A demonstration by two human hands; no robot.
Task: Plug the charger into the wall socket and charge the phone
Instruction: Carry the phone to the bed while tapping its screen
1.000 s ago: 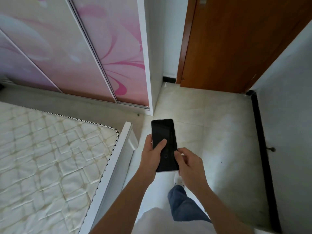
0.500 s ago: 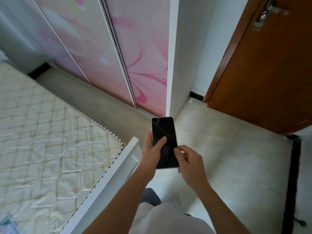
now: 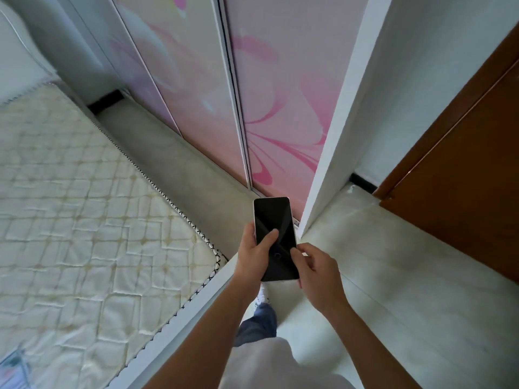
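Note:
A black-screened phone (image 3: 273, 220) with a pale rim is held upright in front of me, its screen dark. My left hand (image 3: 252, 254) grips its left edge, thumb lying across the glass. My right hand (image 3: 317, 270) pinches the phone's lower right corner with thumb and fingertips. No charger, cable or wall socket shows in the head view.
A quilted cream mattress (image 3: 70, 220) in a white bed frame (image 3: 191, 313) fills the left. A wardrobe with pink flowered sliding doors (image 3: 280, 108) stands ahead, its white side panel (image 3: 337, 122) beside it. A brown wooden door (image 3: 463, 178) is at the right. Pale floor tiles (image 3: 407, 290) lie underfoot.
The view has swung left, towards the bed and wardrobe, and the door has slid to the right edge. Both hands keep the same hold on the phone.

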